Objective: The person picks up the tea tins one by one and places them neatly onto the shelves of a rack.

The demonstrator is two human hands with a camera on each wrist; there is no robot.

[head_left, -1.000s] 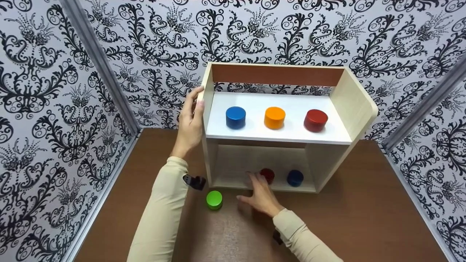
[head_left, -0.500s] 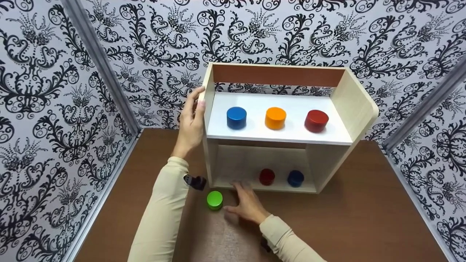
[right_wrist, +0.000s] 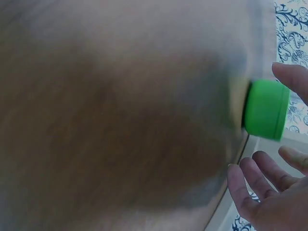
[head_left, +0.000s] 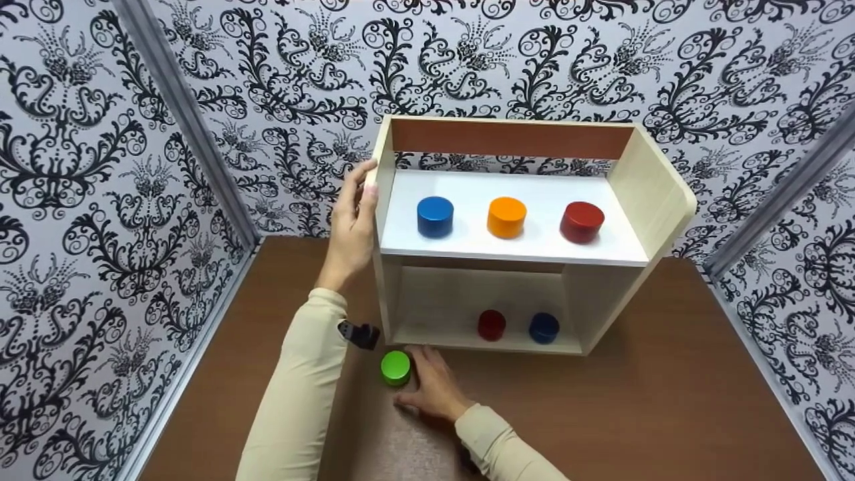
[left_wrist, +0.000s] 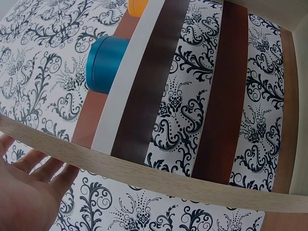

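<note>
In the head view my left hand touches the left side panel of a pale wooden two-level shelf. Its fingers reach past the panel's edge in the left wrist view. On the table, near the shelf's front left corner, sits a green cylindrical block. My right hand is just right of it, thumb and fingers spread apart. In the right wrist view the green block lies between the thumb and the other fingers, with a gap to them.
Blue, orange and red cylinders stand along the white upper shelf board. On the lower level are a dark red cylinder and a dark blue cylinder. Patterned walls enclose the table's back and sides.
My right hand has moved left and slightly nearer, from in front of the dark red cylinder to beside the green block. My left hand stays at the shelf panel.
</note>
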